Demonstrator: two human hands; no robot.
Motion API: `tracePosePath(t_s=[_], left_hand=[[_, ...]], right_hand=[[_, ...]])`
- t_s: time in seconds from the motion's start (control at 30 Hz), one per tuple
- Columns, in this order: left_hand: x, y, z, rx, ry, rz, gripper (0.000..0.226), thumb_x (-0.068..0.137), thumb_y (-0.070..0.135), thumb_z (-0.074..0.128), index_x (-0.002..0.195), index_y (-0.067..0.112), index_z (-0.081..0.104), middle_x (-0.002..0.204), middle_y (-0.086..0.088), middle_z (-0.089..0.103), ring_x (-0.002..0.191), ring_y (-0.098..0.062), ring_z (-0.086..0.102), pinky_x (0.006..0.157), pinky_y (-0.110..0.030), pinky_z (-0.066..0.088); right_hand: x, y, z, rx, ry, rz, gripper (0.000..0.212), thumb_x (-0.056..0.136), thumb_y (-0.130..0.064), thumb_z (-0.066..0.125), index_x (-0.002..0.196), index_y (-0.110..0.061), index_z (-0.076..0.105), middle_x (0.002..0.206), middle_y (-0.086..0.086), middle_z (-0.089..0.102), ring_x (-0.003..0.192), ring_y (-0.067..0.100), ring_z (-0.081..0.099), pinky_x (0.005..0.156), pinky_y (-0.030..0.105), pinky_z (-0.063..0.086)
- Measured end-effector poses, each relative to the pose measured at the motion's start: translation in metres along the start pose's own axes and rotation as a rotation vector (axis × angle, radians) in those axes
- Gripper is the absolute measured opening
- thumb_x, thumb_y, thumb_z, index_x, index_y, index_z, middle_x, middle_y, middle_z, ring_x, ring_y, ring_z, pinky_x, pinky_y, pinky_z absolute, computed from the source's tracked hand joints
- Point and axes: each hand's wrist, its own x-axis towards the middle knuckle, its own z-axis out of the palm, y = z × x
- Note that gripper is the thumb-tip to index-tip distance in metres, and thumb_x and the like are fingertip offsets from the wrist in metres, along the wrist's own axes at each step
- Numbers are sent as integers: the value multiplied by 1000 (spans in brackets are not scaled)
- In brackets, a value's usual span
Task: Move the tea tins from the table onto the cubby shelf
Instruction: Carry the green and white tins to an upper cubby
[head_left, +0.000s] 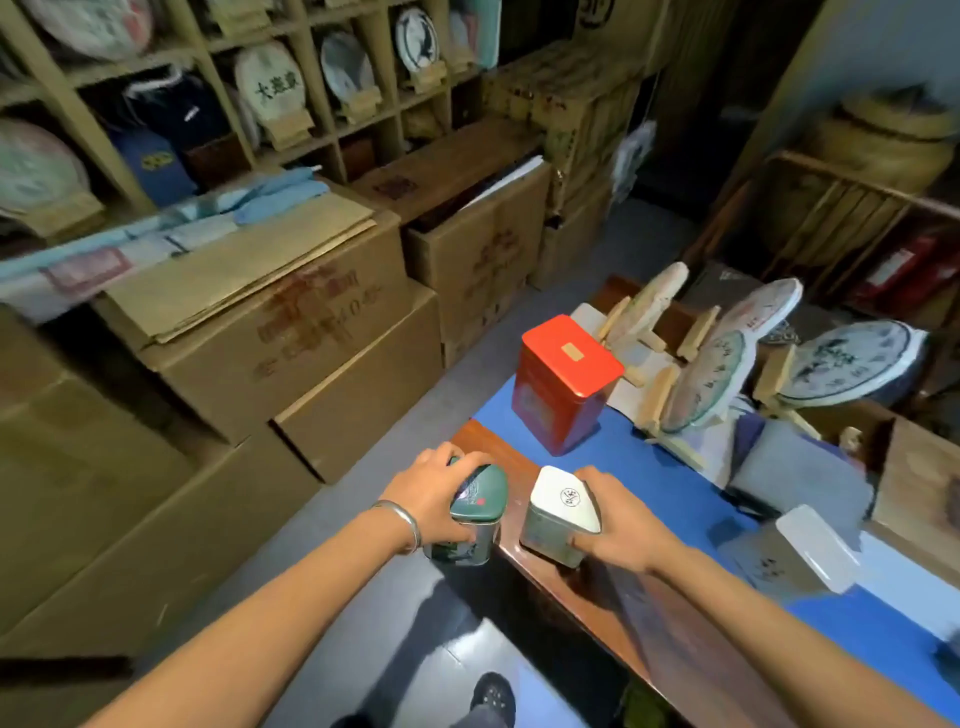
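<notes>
Two hands each grip a tea tin at the near edge of a table.

The left hand (434, 493), a metal bangle (400, 517) on its wrist, curls its fingers over the lid of a green tin (470, 514) held just past the table (524, 462) edge, over the floor. The right hand (618, 519) wraps a white-lidded tin (558, 512) standing on the wooden edge. At 12 o'clock from them, a red tin (563, 382) stands on a blue cloth (670, 483). At 3 o'clock lies a pale tin (795, 553). Round tea cakes (709, 382) on stands sit at 1 o'clock. Cardboard boxes (291, 332) fill 10 o'clock, the cubby shelf (306, 47) behind them.
</notes>
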Motion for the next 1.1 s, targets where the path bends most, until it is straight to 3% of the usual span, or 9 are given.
tracePosePath(t_s=[0.13,0.27,0.37,0.5,0.67,0.83,1.0,1.1], left_hand=[[-65,-62,-15,21,47,-132,87,60,51,73,133,46,27,120,5,40,109,-22,42,77,-34,48],[-152,-128,-36,26,109,-297,93,63,66,68,141,46,22,125,6,42,113,-18,44,77,-31,46],[-230,-175,-58,-51,197,-424,93,60,69,68,141,46,27,121,8,39,107,-12,47,75,-25,44],[-335,-234,-101,-119,302,-558,91,59,63,73,139,47,32,119,9,35,101,-11,48,83,-27,49],[-448,-290,-185,-11,405,-650,86,58,60,77,134,35,45,110,5,43,97,-19,52,85,-36,50],[-553,-316,-281,24,600,-693,84,54,65,75,129,41,46,104,10,48,92,-13,51,77,-28,44],[-627,-333,-378,3,824,-708,71,51,65,77,115,46,54,99,23,53,87,2,53,67,-15,39],[-660,-351,-429,-16,956,-712,59,52,63,79,106,50,58,99,22,56,82,3,55,67,-15,40]], right_hand=[[34,-72,21,-71,-41,-185,54,68,-27,70,115,-18,46,108,5,55,100,22,51,81,40,44],[61,-168,57,-134,-90,-381,60,68,-31,79,117,-13,50,111,4,56,102,20,50,81,33,38],[74,-251,90,-112,-189,-456,65,69,-35,80,122,-20,46,117,3,55,107,20,50,85,39,45],[89,-376,123,-150,-277,-629,68,69,-39,81,126,-25,46,118,-5,55,106,15,51,81,30,42],[101,-531,146,-137,-350,-789,75,67,-38,83,131,-26,46,121,-11,54,111,10,53,90,28,46],[98,-680,138,-41,-425,-929,63,65,-39,85,112,-49,45,114,-26,53,106,-1,54,77,14,45],[94,-813,113,134,-442,-1057,72,58,-42,86,121,-39,51,116,-13,62,106,7,61,90,32,52],[100,-881,100,254,-451,-1131,57,65,-29,85,113,-35,54,107,-6,68,98,10,67,75,27,57]])
